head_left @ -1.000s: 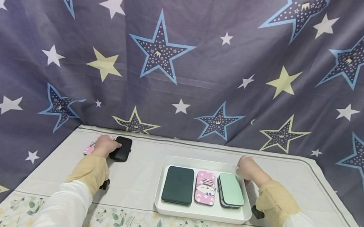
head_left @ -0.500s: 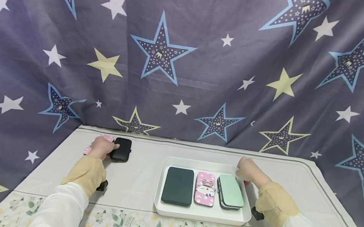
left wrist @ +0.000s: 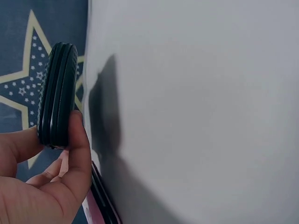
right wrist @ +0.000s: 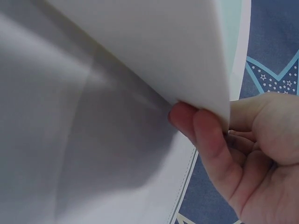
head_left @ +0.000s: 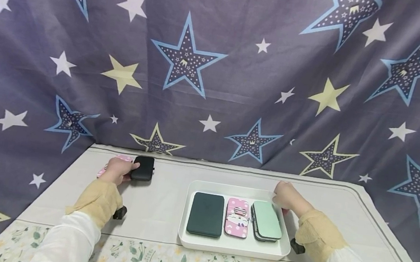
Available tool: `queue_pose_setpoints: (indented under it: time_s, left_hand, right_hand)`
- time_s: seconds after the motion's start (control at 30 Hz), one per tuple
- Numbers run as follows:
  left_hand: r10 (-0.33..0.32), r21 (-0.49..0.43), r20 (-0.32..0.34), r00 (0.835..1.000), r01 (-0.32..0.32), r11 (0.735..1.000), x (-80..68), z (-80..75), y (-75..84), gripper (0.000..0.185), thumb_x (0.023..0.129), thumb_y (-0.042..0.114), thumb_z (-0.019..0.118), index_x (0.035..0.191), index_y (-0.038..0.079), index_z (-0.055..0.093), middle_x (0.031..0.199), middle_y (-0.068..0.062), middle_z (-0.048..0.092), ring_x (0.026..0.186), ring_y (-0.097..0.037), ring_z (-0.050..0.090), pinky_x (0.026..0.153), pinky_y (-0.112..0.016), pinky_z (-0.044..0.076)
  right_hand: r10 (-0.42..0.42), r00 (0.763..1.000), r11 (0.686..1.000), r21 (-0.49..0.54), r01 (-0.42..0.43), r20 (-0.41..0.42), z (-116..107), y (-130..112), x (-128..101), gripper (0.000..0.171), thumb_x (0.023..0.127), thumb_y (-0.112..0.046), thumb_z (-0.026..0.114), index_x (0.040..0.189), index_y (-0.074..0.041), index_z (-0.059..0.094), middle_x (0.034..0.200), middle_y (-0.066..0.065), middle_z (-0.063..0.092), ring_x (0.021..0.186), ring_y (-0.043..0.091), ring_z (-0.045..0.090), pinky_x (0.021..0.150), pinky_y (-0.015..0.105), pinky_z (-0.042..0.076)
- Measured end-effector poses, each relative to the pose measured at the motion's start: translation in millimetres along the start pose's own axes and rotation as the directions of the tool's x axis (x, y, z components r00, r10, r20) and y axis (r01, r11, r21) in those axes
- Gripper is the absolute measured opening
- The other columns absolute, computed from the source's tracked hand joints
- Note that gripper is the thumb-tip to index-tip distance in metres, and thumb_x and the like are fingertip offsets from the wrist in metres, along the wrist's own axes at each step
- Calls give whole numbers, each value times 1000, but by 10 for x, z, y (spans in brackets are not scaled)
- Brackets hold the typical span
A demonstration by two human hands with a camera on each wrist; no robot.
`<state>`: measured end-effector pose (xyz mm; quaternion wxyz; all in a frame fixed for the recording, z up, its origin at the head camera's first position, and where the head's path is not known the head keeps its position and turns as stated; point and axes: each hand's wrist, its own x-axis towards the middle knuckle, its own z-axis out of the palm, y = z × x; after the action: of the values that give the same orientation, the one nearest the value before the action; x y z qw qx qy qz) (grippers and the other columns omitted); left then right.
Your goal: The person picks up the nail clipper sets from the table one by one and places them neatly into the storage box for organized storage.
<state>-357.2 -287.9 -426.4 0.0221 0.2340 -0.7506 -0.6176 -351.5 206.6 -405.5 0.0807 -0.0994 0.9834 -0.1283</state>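
My left hand (head_left: 116, 170) pinches a small black hard case (head_left: 143, 168) between thumb and fingers, at the back left of the table. In the left wrist view the case (left wrist: 57, 95) stands on edge in the grip, apart from its shadow on the cloth. A pink patterned case (head_left: 124, 158) lies partly hidden behind that hand. At the right, my right hand (head_left: 290, 196) holds the side wall of a white tray (head_left: 231, 248); in the right wrist view its fingers curl under the tray wall (right wrist: 187, 56).
Inside the tray lie a dark green case (head_left: 206, 214), a pink cartoon case (head_left: 237, 218) and a mint green case (head_left: 267, 219) stacked on another case. A star-print curtain (head_left: 216, 82) hangs behind the table. Floral cloth (head_left: 160, 256) covers the front edge.
My left hand has lifted the black case off the table, tilting it and moving it slightly toward the back. The right hand and the tray have not visibly moved.
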Motion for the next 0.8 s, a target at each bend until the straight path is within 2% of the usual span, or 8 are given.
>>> queue_pose_setpoints:
  time_s: [0.2,0.53,0.8]
  left_hand:
    - [-21,-88,29,999,23,996,-81,66,116,22,85,5,66,95,-1,47,64,0,52,48,-7,56,46,-22,52]
    - [-7,-140,25,1000,11,990,-184,205,291,20,85,6,67,92,1,49,58,2,53,49,-5,52,43,-18,47]
    - [31,-173,109,993,-12,985,-284,266,452,16,85,8,68,88,3,53,57,3,57,50,-4,54,45,-17,47]
  right_hand:
    - [0,1000,1000,13,0,4,8,7,1,15,83,3,52,77,7,66,51,7,58,38,12,57,40,23,49]
    - [-2,1000,999,33,2,4,9,0,5,15,83,4,51,78,8,66,52,8,58,38,13,57,41,24,50]
    - [8,1000,1000,25,-8,6,24,23,25,17,84,3,51,79,8,66,52,8,58,38,13,58,41,24,50]
